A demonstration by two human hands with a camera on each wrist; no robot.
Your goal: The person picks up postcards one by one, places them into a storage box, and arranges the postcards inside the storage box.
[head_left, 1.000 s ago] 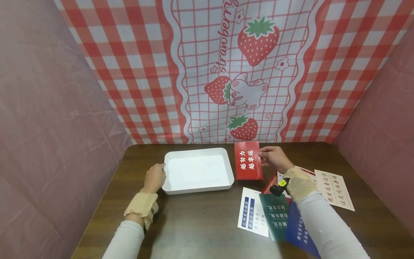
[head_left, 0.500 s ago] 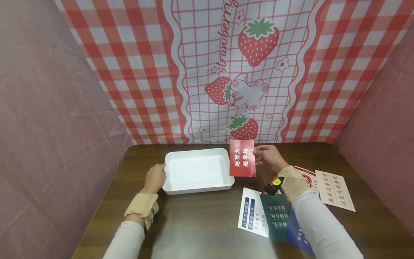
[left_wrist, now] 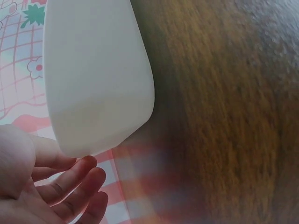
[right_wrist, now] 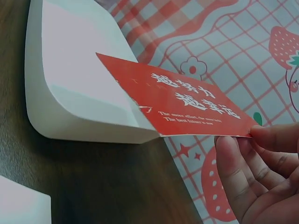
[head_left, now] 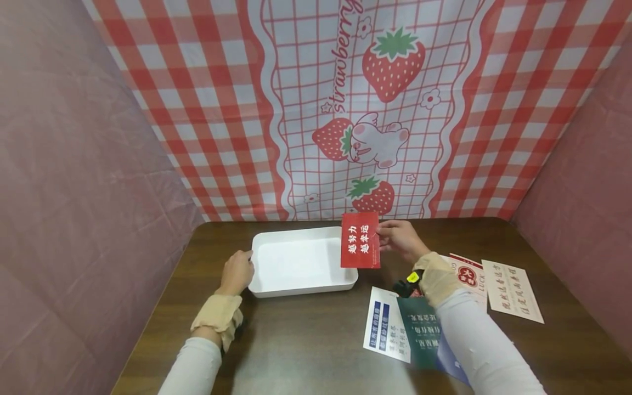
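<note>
My right hand (head_left: pixel 402 240) pinches a red card (head_left: pixel 360 241) with white lettering by its right edge. The card is held over the right end of a white tray (head_left: pixel 258 285). In the right wrist view, the thumb and fingers grip one short edge of the card and its far corner reaches over the tray. My left hand (head_left: pixel 237 271) holds the left end of the tray at its rim. In the left wrist view, thumb and index fingertip meet at the tray's corner, while the other fingers are curled beside it.
On the brown table (head_left: pixel 291 340), a white card (head_left: pixel 387 323), a green card (head_left: pixel 419 334) and a blue card (head_left: pixel 451 356) lie fanned under the right forearm. A LUCK card (head_left: pixel 466 274) and a cream card (head_left: pixel 513 291) are farther right. A checked strawberry cloth (head_left: pixel 232 137) hangs behind.
My right hand has moved left with the red card, from beside the tray to over its right end. More of the LUCK card shows. The left hand and tray stay put.
</note>
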